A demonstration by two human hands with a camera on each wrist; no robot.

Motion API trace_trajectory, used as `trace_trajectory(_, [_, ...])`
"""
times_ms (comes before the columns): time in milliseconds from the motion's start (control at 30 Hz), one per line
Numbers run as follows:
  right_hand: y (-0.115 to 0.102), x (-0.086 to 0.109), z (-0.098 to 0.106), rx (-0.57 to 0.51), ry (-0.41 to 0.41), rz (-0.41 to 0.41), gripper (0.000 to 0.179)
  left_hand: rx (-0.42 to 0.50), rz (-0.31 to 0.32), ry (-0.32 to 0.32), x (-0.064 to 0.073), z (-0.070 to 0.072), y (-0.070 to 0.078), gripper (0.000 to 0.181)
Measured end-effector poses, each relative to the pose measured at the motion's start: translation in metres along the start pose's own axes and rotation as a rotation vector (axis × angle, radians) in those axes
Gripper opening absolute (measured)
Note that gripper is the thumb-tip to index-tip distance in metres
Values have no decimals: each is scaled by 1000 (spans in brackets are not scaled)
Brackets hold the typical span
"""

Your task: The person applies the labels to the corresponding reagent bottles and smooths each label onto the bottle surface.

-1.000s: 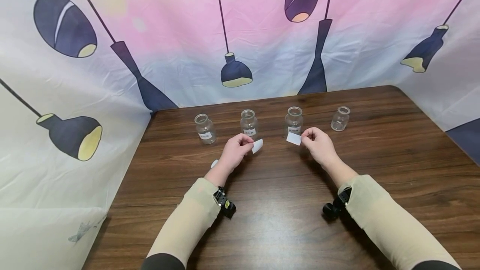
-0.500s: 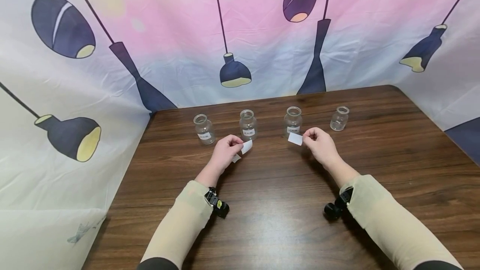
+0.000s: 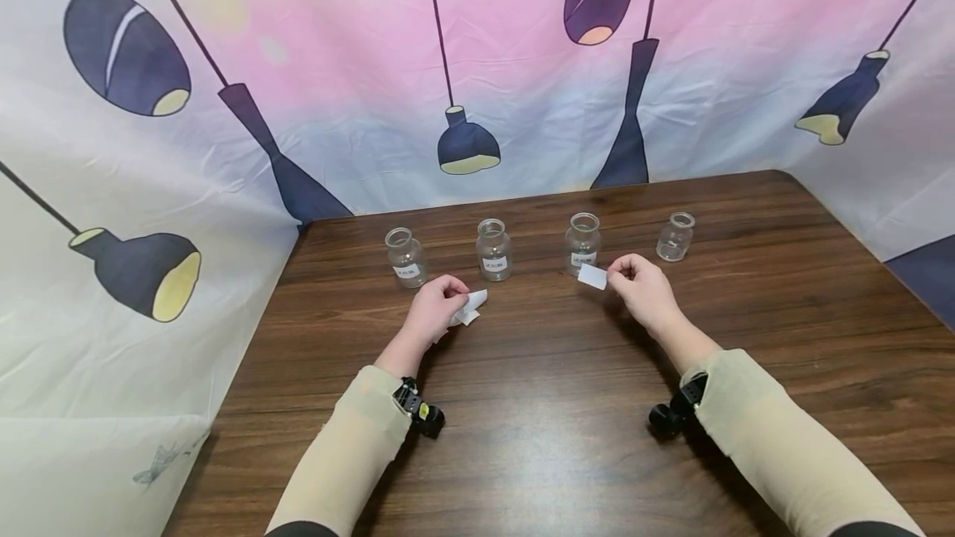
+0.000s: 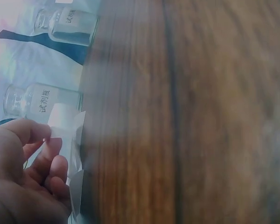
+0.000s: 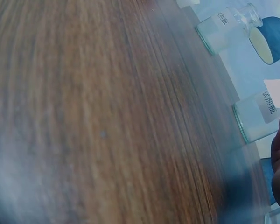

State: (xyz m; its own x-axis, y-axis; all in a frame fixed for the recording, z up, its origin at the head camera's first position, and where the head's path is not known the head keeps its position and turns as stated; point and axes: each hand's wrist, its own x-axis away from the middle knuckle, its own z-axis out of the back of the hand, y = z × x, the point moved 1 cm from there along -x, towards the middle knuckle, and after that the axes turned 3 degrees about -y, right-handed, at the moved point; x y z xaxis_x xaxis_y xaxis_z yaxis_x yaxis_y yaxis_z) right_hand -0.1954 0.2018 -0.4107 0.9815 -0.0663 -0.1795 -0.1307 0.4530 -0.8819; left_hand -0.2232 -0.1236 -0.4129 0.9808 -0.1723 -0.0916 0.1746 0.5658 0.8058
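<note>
My left hand [image 3: 433, 309] pinches a slightly curled white slip of paper [image 3: 476, 300] between thumb and fingertips, low over the table. Under and beside it lie more white paper scraps [image 3: 468, 317], partly hidden by the hand; the left wrist view shows their bent edges [image 4: 78, 140]. A small white rectangular label [image 3: 593, 276] is pinched by its right edge in my right hand [image 3: 643, 295]. That label is in front of the third glass bottle [image 3: 583, 240], overlapping its lower edge in the head view. This bottle carries a printed label [image 5: 267, 106].
Two more labelled glass bottles [image 3: 406, 257] stand to the left, one being the second bottle [image 3: 494, 249]. At right stands a smaller-looking glass bottle [image 3: 675, 237] with no white label visible. Behind the wooden table [image 3: 537, 404] hangs a printed curtain [image 3: 358, 65].
My left hand has moved left and nearer with its paper slip, away from the second bottle and over the scraps. My right hand and its label have shifted slightly right.
</note>
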Motion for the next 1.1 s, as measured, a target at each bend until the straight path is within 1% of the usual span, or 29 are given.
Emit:
trace_trajectory(100, [0,0,1,-7,-1,-4,9,-57,-3,-5,0,2,-1,5])
trace_trajectory(200, [2,0,3,-4,3,-4,9,-89,12,-6,1,5,-3,5])
trace_trajectory(367, [3,0,6,0,9,-5,9,-116,29,6,1,8,-2,7])
trace_trajectory(467, [3,0,8,7,13,-3,9,-113,45,13,0,9,-1,9])
trace_trajectory(600, [4,0,10,25,22,2,9,-95,54,40,-1,11,1,11])
trace_trajectory(700, [5,-1,13,29,23,0,9,-73,33,62,-3,11,4,12])
trace_trajectory(833, [5,-1,15,47,27,9,8,-52,-9,70,-6,8,11,14])
trace_trajectory(967, [5,-1,16,40,20,12,8,-26,-28,55,-8,3,19,14])
trace_trajectory(1100, [5,-1,17,-38,-15,4,9,45,-23,9,-10,-5,28,14])
